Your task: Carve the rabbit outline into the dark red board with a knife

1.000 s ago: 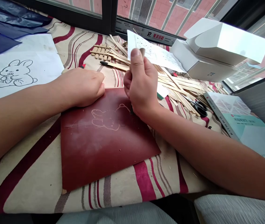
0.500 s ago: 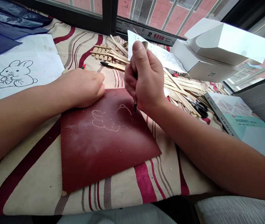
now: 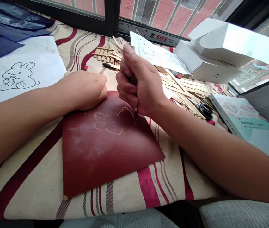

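A dark red linoleum sheet (image 3: 106, 152) lies on the striped cloth, with a pale carved rabbit outline (image 3: 112, 120) on it. My right hand (image 3: 140, 84) grips a small carving gouge (image 3: 135, 110) in a fist. The gouge's metal tip rests on the sheet just right of the rabbit's ear. My left hand (image 3: 84, 90) lies curled on the sheet's top edge, pressing it down, and shows nothing in its fingers. Beyond it, a rabbit line drawing on white paper (image 3: 18, 77) lies to the left.
Behind my right hand, loose wooden strips (image 3: 184, 88) and a sketched paper (image 3: 158, 50) lie heaped, with black-handled scissors (image 3: 205, 111) beside them. A white ZTE box (image 3: 210, 71), a book (image 3: 245, 123) and dark blue carbon sheets (image 3: 6, 31) surround the cloth (image 3: 30, 190). A barred window stands behind.
My right hand has come down and moved slightly left, closing around the gouge, whose tip now rests on the sheet. My left hand stays in place.
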A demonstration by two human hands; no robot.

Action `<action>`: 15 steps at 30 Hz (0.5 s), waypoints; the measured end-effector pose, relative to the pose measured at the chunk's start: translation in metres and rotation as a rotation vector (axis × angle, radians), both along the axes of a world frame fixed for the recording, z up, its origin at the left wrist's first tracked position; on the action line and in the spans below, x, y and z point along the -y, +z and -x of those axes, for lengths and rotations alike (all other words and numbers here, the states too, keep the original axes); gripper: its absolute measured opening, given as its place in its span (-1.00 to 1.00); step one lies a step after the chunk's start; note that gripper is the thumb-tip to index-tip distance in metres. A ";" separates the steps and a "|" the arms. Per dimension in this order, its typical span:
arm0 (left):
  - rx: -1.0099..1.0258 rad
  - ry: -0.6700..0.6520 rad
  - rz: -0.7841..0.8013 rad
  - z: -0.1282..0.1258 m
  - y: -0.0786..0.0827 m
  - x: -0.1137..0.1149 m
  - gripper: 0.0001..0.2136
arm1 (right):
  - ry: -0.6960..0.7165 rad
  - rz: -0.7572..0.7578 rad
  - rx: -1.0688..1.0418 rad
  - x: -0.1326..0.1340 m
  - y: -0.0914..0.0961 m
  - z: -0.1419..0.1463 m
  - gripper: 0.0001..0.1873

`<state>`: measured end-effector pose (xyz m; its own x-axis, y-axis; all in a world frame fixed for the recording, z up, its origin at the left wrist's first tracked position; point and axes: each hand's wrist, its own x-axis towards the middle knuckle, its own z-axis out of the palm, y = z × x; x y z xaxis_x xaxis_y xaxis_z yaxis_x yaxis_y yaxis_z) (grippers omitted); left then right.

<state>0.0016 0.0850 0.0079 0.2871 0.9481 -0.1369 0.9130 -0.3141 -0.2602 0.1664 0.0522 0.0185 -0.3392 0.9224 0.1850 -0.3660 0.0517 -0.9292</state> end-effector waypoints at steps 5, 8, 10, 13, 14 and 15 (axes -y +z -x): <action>-0.007 0.030 0.005 -0.002 0.001 0.000 -0.57 | -0.142 -0.136 0.007 0.001 0.000 0.001 -0.51; 0.012 0.027 0.008 -0.002 0.001 0.001 -0.58 | -0.188 -0.188 0.114 0.004 -0.005 0.006 -0.47; 0.041 0.011 0.013 -0.001 0.002 0.001 -0.56 | -0.211 -0.217 0.184 0.004 -0.007 0.007 -0.44; 0.082 0.022 0.012 0.000 0.003 0.003 -0.59 | -0.248 -0.222 0.225 0.003 -0.008 0.006 -0.43; 0.091 0.030 0.003 -0.001 0.003 0.003 -0.61 | -0.255 -0.218 0.226 0.003 -0.009 0.005 -0.43; 0.093 0.035 -0.007 0.000 0.004 0.004 -0.64 | -0.258 -0.216 0.225 0.002 -0.009 0.005 -0.43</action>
